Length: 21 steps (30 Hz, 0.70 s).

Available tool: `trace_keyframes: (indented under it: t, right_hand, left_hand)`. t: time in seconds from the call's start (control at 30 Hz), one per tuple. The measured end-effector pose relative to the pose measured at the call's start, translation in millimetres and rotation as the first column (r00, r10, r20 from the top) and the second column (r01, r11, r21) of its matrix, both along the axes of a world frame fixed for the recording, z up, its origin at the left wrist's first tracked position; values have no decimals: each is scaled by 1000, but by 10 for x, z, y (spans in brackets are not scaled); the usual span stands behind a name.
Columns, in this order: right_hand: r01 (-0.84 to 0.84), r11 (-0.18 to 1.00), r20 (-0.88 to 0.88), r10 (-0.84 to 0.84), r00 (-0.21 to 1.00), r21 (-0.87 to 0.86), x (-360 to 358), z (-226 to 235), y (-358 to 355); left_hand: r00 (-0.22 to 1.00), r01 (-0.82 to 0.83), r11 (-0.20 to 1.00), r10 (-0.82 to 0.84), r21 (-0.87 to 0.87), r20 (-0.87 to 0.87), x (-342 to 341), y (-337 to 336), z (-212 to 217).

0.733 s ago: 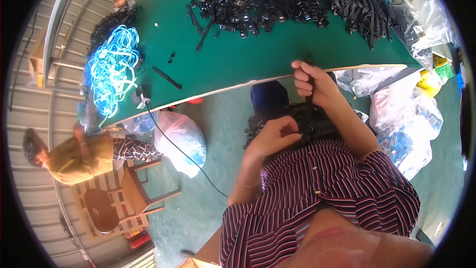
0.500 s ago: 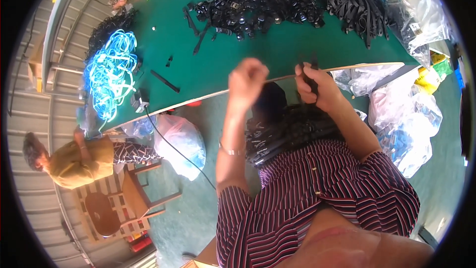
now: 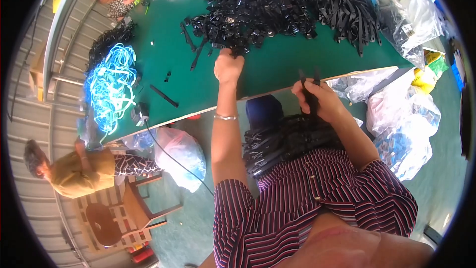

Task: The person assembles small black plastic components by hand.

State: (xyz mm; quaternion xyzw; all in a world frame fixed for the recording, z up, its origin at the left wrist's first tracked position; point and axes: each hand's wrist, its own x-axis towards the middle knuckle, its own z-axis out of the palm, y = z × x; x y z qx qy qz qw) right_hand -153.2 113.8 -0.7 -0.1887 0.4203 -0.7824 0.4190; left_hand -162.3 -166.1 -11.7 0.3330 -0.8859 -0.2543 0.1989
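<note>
Nearest the body: a bundle of black straps (image 3: 290,141) sits in the lap, just below the table's near edge. Right hand (image 3: 320,100) hasn't moved from that edge over the last 0.7 s: fist closed around a couple of black straps (image 3: 308,85), ends sticking up above the knuckles. The change is all on the left. Left hand (image 3: 228,67) was down on the lap bundle 0.7 s ago, lifted at 0.5 s, and is now stretched out over the green table (image 3: 277,69), fingers curled down onto the near fringe of the pile of black clips (image 3: 248,15). Can't tell whether it has pinched a clip yet; fingertips are hidden in the pile. Reads as a fresh pick: strap ready in the right, left fetching the mating part. Further back on the table, right of the clips, a heap of loose straps (image 3: 342,0). Left end of table: blue cord tangle (image 3: 110,85).
</note>
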Motion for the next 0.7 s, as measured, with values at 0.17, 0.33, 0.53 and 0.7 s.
trace_keyframes:
  t: [0.17,0.33,0.53,0.7]
  right_hand:
    - [-4,1000,27,4,1000,11,34,53,-25]
    - [36,999,-110,-34,993,12,112,108,-86]
    - [203,977,-392,-163,905,63,142,85,-113]
    - [242,964,-404,-180,897,108,92,-15,-372]
  left_hand:
    - [996,45,997,-39,-70,80,320,141,-9]
    - [981,150,988,-152,-29,-122,577,318,-26]
    - [721,612,391,82,688,-688,912,877,14]
    - [778,501,412,170,761,-604,612,965,24]
